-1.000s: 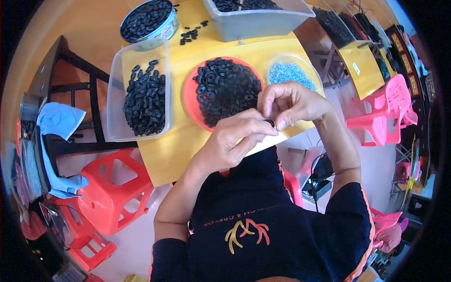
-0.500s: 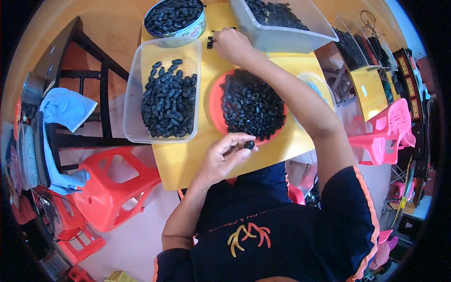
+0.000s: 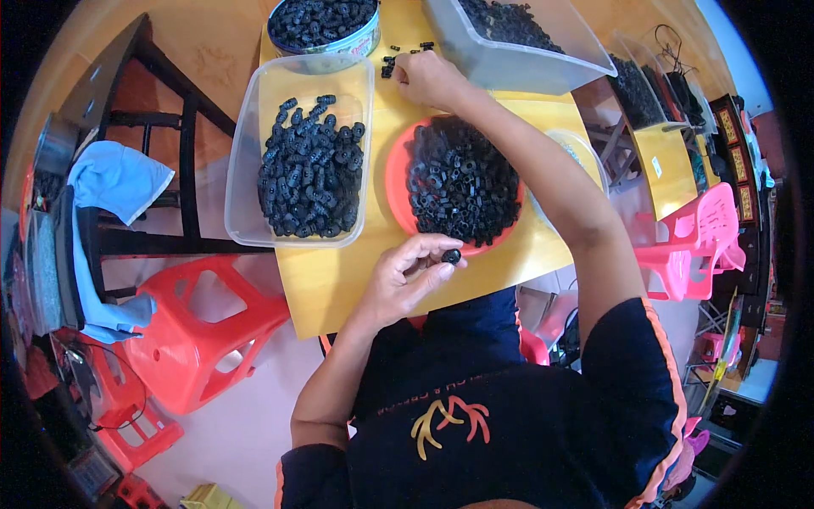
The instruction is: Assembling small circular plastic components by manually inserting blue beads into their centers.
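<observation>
My left hand point(image 3: 400, 278) is closed over the near edge of the yellow table, pinching a small round black plastic part point(image 3: 452, 255) between thumb and fingers. My right arm stretches across to the far side, where my right hand point(image 3: 431, 80) is bent down at the tabletop with its fingertips together. Whatever those fingertips hold is too small to make out. Right beside them lie several small black pieces point(image 3: 388, 66). Between my hands sits a round red-orange tray point(image 3: 398, 188) heaped with black ring-like parts point(image 3: 465, 187).
Left of the tray is a clear plastic bin point(image 3: 241, 195) of ribbed black parts. Behind it stand a round tin point(image 3: 363, 42) and a large translucent tub point(image 3: 543, 75), both filled with black parts. A clear round container point(image 3: 585, 153) sits under my right forearm. Red stools point(image 3: 191, 339) stand at left.
My right hand has drawn slightly away from the small loose pieces, uncovering more of them. The left hand keeps its pinch on the black part. The whole view has shifted a little.
</observation>
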The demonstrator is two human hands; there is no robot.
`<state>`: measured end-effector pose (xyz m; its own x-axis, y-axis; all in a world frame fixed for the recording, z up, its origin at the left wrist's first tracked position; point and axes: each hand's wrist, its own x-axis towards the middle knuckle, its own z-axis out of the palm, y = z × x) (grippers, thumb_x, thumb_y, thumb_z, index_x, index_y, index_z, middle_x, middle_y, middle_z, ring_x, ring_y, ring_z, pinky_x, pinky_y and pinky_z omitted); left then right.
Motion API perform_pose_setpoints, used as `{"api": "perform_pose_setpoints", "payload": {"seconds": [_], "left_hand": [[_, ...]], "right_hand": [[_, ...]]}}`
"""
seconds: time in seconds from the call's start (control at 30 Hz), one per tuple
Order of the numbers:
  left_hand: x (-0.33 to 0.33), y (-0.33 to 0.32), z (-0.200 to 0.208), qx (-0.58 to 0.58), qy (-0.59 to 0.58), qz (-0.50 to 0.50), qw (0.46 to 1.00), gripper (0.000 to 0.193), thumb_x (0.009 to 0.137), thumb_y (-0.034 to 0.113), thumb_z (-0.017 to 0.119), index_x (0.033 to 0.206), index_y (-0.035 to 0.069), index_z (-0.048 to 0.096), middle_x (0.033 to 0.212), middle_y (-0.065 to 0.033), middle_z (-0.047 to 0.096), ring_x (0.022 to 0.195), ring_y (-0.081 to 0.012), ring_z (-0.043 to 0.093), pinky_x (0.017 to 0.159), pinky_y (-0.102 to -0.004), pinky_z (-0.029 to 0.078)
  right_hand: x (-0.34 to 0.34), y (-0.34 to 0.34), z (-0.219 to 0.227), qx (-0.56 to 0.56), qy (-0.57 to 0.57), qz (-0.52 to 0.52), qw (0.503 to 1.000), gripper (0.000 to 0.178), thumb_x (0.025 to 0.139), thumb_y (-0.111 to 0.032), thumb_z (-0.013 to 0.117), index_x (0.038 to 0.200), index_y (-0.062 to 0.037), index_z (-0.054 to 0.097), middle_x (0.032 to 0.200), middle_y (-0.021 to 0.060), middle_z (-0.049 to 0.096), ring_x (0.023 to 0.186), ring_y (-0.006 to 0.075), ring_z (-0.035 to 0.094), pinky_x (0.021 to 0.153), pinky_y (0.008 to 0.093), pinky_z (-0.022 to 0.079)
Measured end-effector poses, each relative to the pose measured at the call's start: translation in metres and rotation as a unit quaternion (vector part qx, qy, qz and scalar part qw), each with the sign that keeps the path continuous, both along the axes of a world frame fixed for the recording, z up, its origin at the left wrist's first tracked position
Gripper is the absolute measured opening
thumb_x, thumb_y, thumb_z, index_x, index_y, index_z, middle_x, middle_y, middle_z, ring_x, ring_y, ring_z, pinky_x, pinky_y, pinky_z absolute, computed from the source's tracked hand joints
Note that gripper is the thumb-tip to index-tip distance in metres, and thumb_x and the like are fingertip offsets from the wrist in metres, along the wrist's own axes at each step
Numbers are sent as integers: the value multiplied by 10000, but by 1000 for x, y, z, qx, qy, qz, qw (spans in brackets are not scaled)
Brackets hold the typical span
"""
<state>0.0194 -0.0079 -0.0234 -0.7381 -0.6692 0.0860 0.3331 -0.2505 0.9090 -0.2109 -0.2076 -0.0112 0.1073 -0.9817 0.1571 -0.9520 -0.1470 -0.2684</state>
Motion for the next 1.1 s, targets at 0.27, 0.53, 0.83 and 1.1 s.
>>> {"api": "perform_pose_setpoints", "payload": {"seconds": [0.27, 0.53, 0.83, 1.1], "left_hand": [[-5, -2, -1, 50, -4, 87, 995, 242, 906, 24, 601, 1145, -4, 575, 1002, -93, 671, 806, -80, 591, 697, -219, 474], [-12, -4, 13, 49, 3, 176, 983, 190, 895, 66, 631, 1076, 11, 615, 1014, -91, 671, 778, -101, 607, 669, -226, 474], [-20, 5, 21, 40, -23, 159, 986, 158, 881, 31, 651, 1033, -10, 633, 869, -47, 654, 719, -78, 585, 649, -219, 475], [-23, 9, 22, 30, -33, 150, 988, 145, 876, 21, 655, 1019, -5, 639, 851, -31, 645, 718, -71, 583, 645, -214, 476]], "right_hand": [[-12, 49, 36, 29, -147, 52, 987, 183, 822, -152, 638, 934, -10, 667, 778, 100, 671, 678, 200, 642, 621, 305, 510], [15, 177, 82, 268, -592, 13, 760, 185, 861, -140, 696, 988, -7, 672, 672, 10, 596, 519, 62, 483, 484, 201, 387], [22, 230, 77, 240, -586, -45, 772, 163, 876, -122, 677, 977, 5, 681, 746, 31, 656, 542, 49, 509, 517, 190, 414], [27, 241, 71, 197, -575, -45, 793, 169, 888, -142, 670, 954, 13, 649, 744, 26, 629, 567, 51, 506, 536, 199, 415]]}}
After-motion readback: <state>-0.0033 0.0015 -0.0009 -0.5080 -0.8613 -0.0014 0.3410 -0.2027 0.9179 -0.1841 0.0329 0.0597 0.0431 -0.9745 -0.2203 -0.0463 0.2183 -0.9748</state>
